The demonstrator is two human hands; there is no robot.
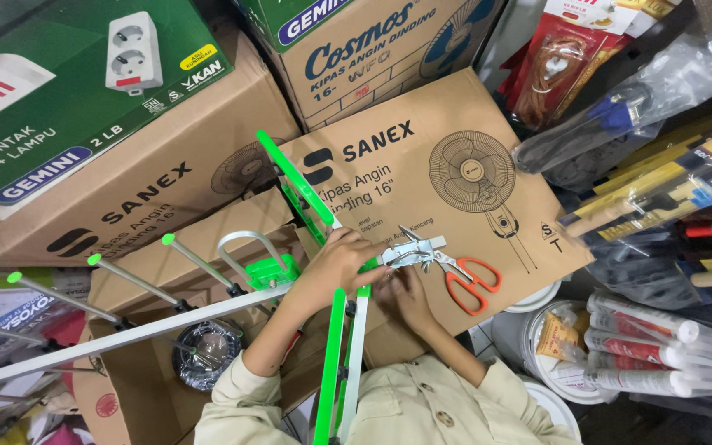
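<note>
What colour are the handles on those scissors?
Orange, on the scissors lying on the cardboard box; the head view shows them.

Brown fan cartons [455, 177] lie stacked centre, a green box [51, 91] upper left, red blister packs [558, 66] upper right.

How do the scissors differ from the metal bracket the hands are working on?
The scissors have orange handles; the bracket is bare silver metal. The scissors lie loose on a fan box; the bracket sits at the green frame's end, touched by the left hand, with the right hand just below. Both rest over the same box.
</note>
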